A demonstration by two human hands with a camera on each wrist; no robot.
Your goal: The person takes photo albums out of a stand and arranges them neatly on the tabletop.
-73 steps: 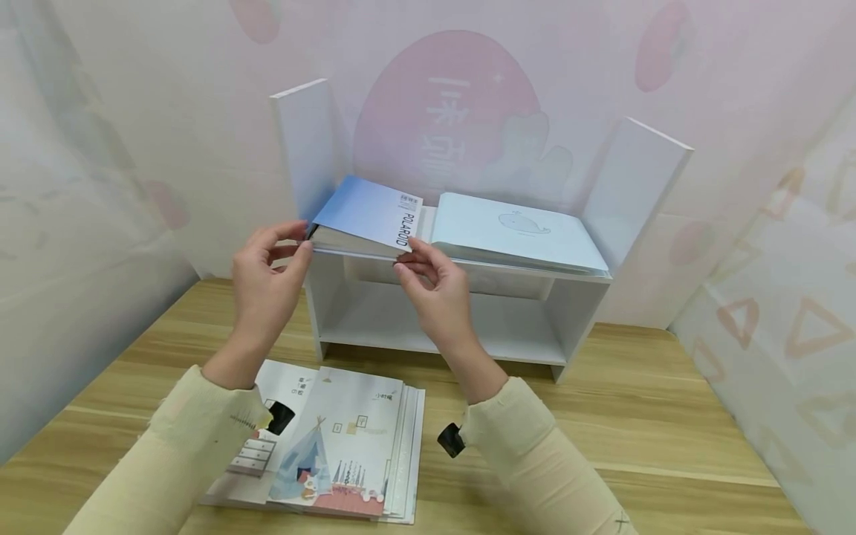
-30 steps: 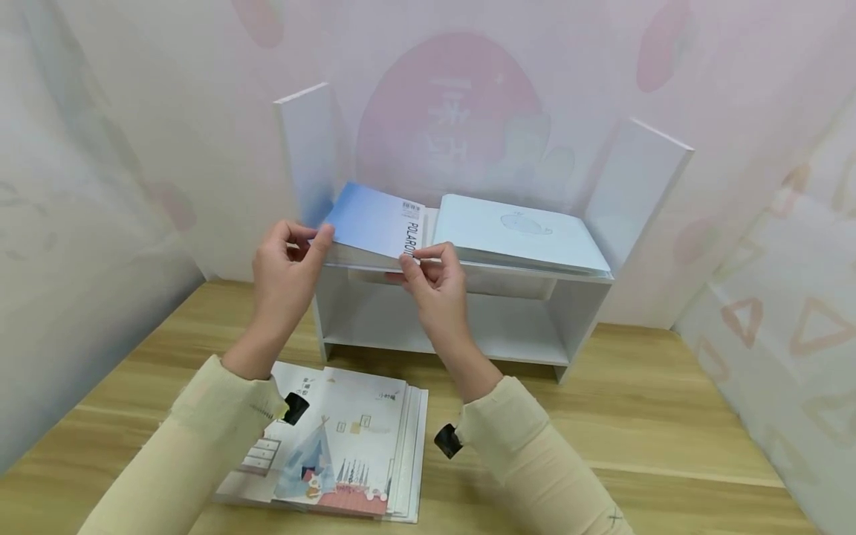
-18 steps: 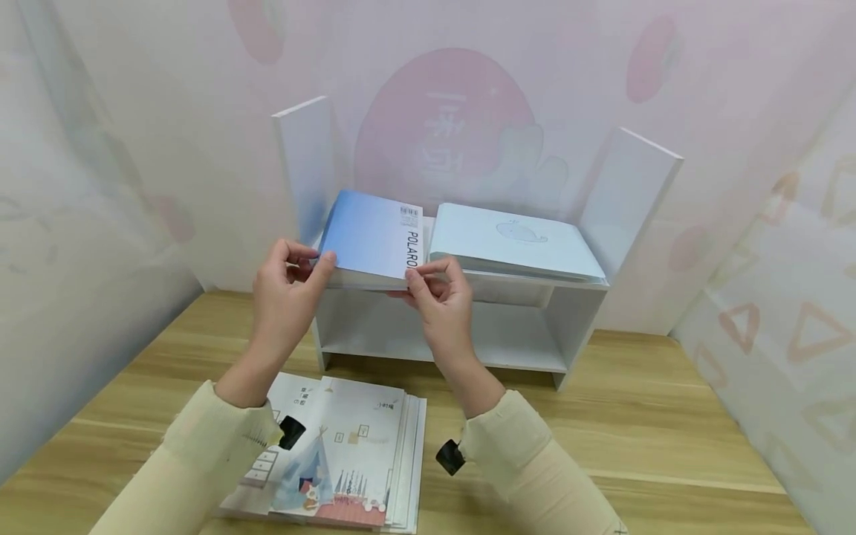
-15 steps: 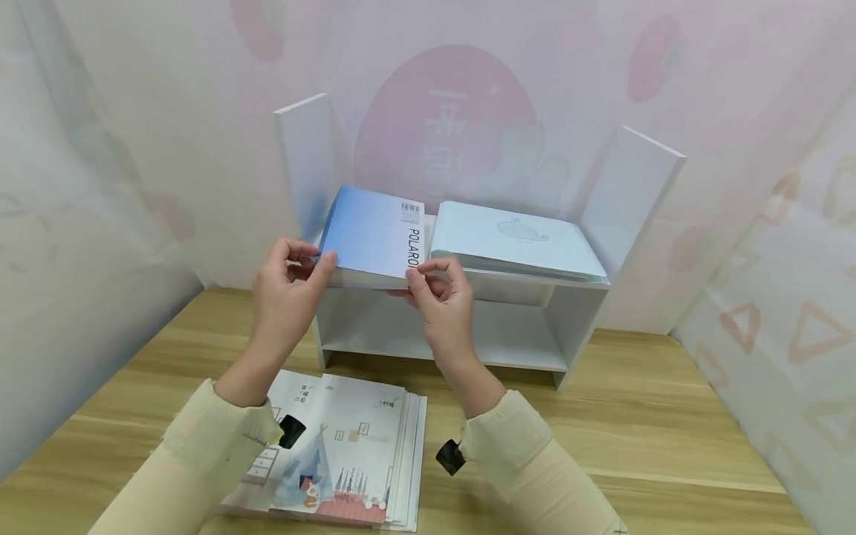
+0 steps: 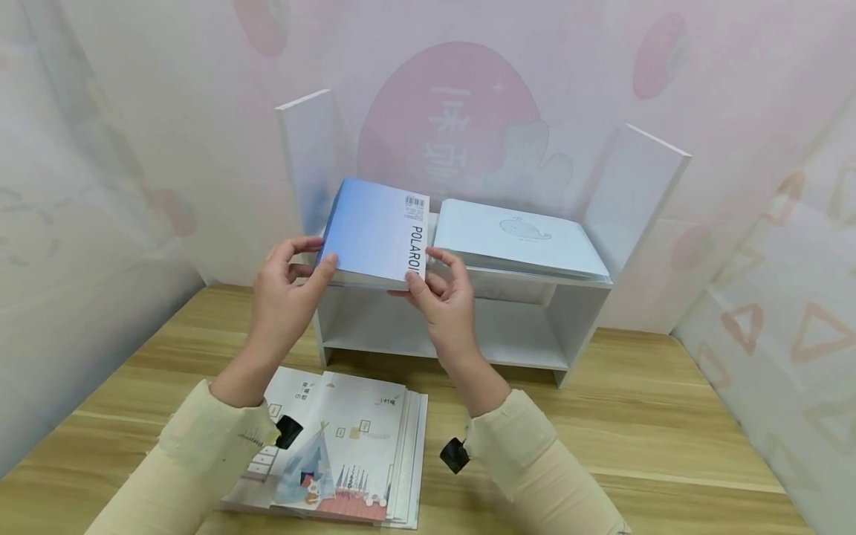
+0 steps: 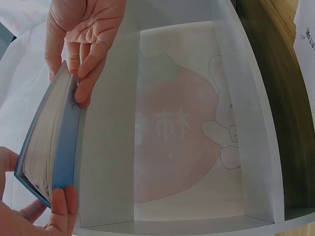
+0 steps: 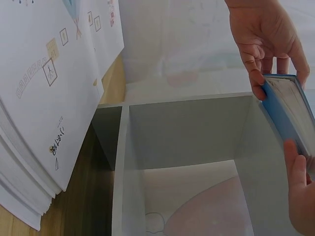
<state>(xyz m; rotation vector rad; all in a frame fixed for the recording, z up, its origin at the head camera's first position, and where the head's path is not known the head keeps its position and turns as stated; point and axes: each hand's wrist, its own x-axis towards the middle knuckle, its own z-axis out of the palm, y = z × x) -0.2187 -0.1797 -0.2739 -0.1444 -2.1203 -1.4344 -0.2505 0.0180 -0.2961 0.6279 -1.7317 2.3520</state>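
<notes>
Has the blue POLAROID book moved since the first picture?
Yes, toward the camera: in the head view, the near edge of the blue book now reaches lower over the front of the white shelf.

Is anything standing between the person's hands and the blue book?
Nothing visible does: the left hand and right hand grip the blue book at its near corners. The whale-print book lies to the right, not between them.

A person's pale-sleeved left arm (image 5: 177, 464) and right arm (image 5: 548, 472) stretch forward, bare at the wrists (image 5: 245, 371), as the left hand (image 5: 284, 286) and right hand (image 5: 448, 301) face each other a little apart, thumbs angled inward, fingers bent, each in a thumb-and-finger grip.
</notes>
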